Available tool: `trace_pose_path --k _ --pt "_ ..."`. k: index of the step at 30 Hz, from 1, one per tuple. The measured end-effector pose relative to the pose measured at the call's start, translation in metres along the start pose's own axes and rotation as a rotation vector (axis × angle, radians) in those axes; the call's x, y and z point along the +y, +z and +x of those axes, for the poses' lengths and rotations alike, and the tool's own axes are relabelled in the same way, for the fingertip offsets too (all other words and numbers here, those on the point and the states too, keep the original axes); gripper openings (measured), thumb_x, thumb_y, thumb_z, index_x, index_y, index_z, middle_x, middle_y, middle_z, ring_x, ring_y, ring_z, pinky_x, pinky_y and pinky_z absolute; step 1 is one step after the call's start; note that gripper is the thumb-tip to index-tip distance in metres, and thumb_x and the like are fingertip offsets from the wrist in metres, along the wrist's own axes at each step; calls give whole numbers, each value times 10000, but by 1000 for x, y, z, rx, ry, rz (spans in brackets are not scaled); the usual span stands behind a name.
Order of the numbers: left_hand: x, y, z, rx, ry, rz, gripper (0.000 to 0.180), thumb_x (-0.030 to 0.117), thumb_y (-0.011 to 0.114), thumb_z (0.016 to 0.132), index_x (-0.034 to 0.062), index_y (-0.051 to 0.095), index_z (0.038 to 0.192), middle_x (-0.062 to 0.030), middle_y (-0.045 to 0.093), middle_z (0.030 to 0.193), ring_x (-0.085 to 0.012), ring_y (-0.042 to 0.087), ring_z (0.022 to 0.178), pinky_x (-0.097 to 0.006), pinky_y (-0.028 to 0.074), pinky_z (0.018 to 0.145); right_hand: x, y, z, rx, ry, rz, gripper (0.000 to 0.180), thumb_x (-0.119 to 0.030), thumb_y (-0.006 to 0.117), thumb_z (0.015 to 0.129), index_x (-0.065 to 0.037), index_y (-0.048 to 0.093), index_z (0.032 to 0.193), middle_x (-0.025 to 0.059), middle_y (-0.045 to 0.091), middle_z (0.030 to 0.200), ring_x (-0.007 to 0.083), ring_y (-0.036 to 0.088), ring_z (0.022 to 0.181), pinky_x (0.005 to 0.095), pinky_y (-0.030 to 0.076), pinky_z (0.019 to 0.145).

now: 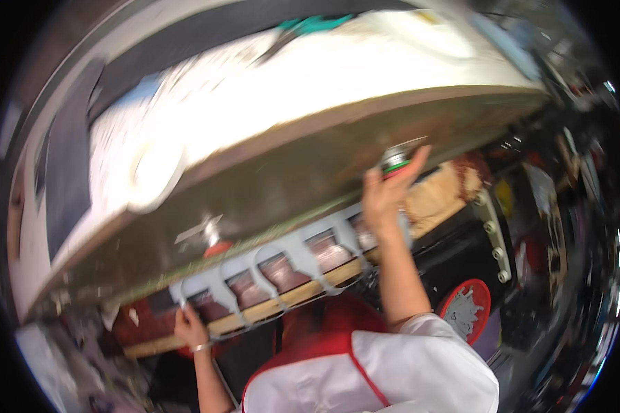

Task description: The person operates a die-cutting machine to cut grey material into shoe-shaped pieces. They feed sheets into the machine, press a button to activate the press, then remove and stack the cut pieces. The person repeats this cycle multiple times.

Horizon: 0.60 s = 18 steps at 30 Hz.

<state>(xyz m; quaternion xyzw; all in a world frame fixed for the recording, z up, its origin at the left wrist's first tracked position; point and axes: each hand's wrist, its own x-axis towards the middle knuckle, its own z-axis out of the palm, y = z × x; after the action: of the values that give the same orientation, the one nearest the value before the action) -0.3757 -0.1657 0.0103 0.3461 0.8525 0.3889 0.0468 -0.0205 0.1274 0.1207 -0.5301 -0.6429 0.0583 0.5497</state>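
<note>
A long grey strip (258, 306) with a row of U-shaped cut-outs runs below the front edge of the worktable. My left hand (189, 329) is closed at the strip's left end, its fingers small and partly blurred. My right hand (387, 196) is raised over the strip's right part, fingers spread upward. Between its thumb and fingers shows a metal knob with a red and green base (395, 164); whether I touch it is unclear. A second metal fitting with a red base (215, 237) sits on the table's front face, between my hands.
Above is a bright white tabletop (255, 103) holding teal-handled pliers (313, 26), a white roll (157, 175) and a white plate (427, 34). A wooden rail (255, 313) lies along the strip. At lower right stands a red bowl (470, 310) with grey pieces inside.
</note>
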Motion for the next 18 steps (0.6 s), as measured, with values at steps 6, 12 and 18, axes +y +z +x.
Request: trace_pose_path --k 6,12,18 --pt "-8 -5 67 -70 -32 190 448 378 486 924 -25 662 1005 -235 666 922 -404 634 815 -475 500 718 -3 23 -19 64 -85 -53 900 -374 611 853 73 85 1431 358 83 1454 521 147 1338 529 168 1108" --pt "-21 17 87 -46 95 -9 411 352 495 923 -17 665 984 -229 665 903 -390 628 816 -461 496 725 18 14 -119 -233 65 -102 406 -237 706 770 1 588 1077 153 632 825 336 590 788 410 441 809" --pt "-43 31 90 -99 60 -33 394 341 518 917 -22 665 969 -229 663 882 -380 625 793 -450 495 712 44 28 -137 -326 78 -15 188 -202 657 808 -23 636 860 164 615 731 347 591 784 419 466 734"
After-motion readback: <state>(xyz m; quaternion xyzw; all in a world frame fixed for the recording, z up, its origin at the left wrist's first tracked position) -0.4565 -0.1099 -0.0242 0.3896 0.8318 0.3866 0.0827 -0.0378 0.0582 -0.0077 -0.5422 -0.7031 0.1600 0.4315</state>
